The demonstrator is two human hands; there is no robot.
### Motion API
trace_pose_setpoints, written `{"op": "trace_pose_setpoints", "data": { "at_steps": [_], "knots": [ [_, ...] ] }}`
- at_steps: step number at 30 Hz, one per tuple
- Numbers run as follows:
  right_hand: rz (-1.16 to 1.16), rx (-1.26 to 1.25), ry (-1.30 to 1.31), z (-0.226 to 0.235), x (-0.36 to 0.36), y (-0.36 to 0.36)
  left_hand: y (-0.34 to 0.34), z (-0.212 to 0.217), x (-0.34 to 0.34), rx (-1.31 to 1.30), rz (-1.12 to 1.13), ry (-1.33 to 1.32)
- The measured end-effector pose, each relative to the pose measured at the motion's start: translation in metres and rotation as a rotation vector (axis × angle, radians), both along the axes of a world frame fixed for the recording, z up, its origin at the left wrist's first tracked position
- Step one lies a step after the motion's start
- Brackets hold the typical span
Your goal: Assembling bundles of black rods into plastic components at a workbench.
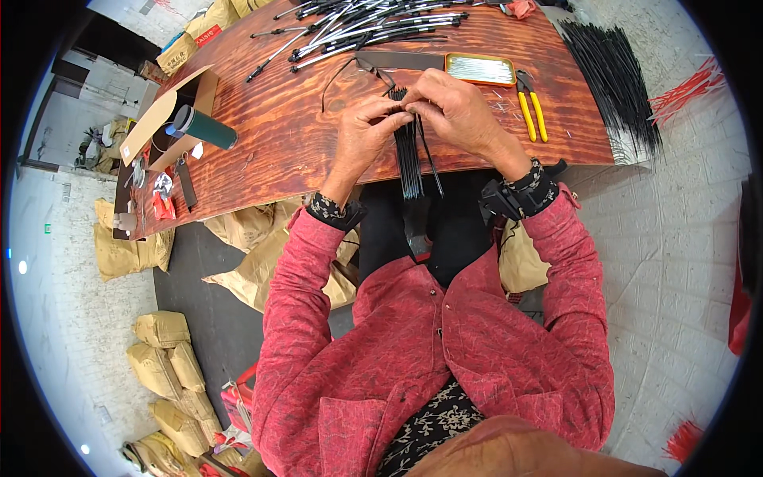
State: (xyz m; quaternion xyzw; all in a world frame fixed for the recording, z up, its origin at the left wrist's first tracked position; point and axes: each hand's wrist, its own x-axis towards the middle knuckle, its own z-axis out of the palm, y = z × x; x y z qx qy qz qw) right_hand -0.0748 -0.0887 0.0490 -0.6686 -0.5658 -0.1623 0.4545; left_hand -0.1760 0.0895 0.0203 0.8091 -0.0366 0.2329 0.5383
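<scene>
My left hand (367, 131) and my right hand (455, 111) meet fingertip to fingertip above the table's near edge, both closed in a pinch. From below the right fingertips a single thin black strip (427, 151) slants down, apart from the rest. Just beneath both hands lies a bundle of thin black strips (408, 163), its lower ends reaching past the table edge toward my lap. The left thumb and finger hide what they pinch. Beyond the right hand are an orange-rimmed tin (480, 69) of thin pale pins and yellow-handled pliers (532, 111).
Black and silver rods (373, 32) are heaped at the far side of the wooden table (278, 127). Eyeglasses (358, 75) lie beyond my hands. A green tumbler (208, 127) and a cardboard box (171, 119) are at left. More black strips (612, 79) cover the right end.
</scene>
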Motion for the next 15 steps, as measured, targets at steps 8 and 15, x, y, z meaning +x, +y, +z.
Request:
{"op": "trace_pose_setpoints", "data": {
  "at_steps": [8, 15],
  "knots": [
    [0.103, 0.007, 0.021, -0.0022, 0.0052, -0.0015, 0.0, 0.0011, 0.0013, 0.028, -0.019, -0.012],
    [0.064, -0.059, -0.104, 0.0014, 0.0061, -0.0043, 0.0025, 0.0076, 0.0009, 0.113, -0.064, 0.044]
  ]
}}
